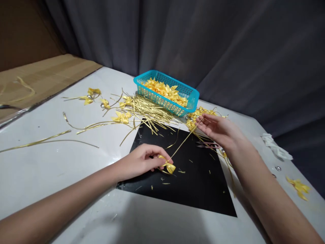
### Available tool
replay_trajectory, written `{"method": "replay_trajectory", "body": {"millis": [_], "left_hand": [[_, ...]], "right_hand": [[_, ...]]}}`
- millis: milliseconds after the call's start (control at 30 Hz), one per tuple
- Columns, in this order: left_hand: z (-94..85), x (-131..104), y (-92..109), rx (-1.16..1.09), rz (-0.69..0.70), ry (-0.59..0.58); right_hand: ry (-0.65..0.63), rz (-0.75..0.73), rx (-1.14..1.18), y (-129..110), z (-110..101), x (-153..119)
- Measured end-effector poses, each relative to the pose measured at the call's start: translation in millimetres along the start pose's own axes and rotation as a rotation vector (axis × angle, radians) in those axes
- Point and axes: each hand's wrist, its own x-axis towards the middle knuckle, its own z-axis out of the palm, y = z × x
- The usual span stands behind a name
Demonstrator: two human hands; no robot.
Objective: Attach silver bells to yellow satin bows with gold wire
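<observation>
Head view: on the black mat (193,189), my left hand (142,161) pinches a satin yellow bow (169,166) while my right hand (218,130), fingers apparently closed, pulls its gold wire tie (185,140) taut. Behind the mat, a turquoise basket (166,103) holds finished bows; loose metallic ties (147,110) wait.
</observation>
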Motion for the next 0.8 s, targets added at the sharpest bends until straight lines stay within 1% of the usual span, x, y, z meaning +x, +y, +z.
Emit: {"method": "replay_trajectory", "body": {"millis": [100,200,267,333,400,467,533,600,700,800], "left_hand": [[4.8,0.2,3.6,0.066,-0.010,-0.006],[10.6,1.9,5.7,0.203,-0.029,0.015],[14.1,3.2,5.7,0.318,0.032,0.018],[17.4,4.0,4.6,0.415,0.152,0.079],[20.7,4.1,2.8,0.418,0.203,0.154],[23.8,3.8,1.1,0.407,0.232,0.165],[26.4,3.7,0.2,0.361,0.243,0.178],[28.1,4.4,0.3,0.311,0.226,0.140],[29.2,6.7,0.8,0.223,0.137,0.204],[30.0,8.6,0.5,0.165,0.044,0.236]], "right_hand": [[0.000,0.092,0.019,5.1,4.5,-1.0],[-0.029,0.139,-0.007,6.1,4.2,-2.5],[-0.010,0.133,-0.030,7.3,0.5,-1.5],[0.029,0.123,-0.063,9.9,-4.2,0.6],[0.033,0.126,-0.109,12.6,-8.2,2.0],[0.012,0.137,-0.165,13.4,-11.7,0.0],[0.007,0.144,-0.228,11.9,-17.6,-7.4],[0.046,0.138,-0.296,9.7,-29.7,-21.0],[0.180,0.110,-0.414,11.8,-59.4,-49.3],[0.293,0.077,-0.570,23.1,-87.6,-79.1]]}}
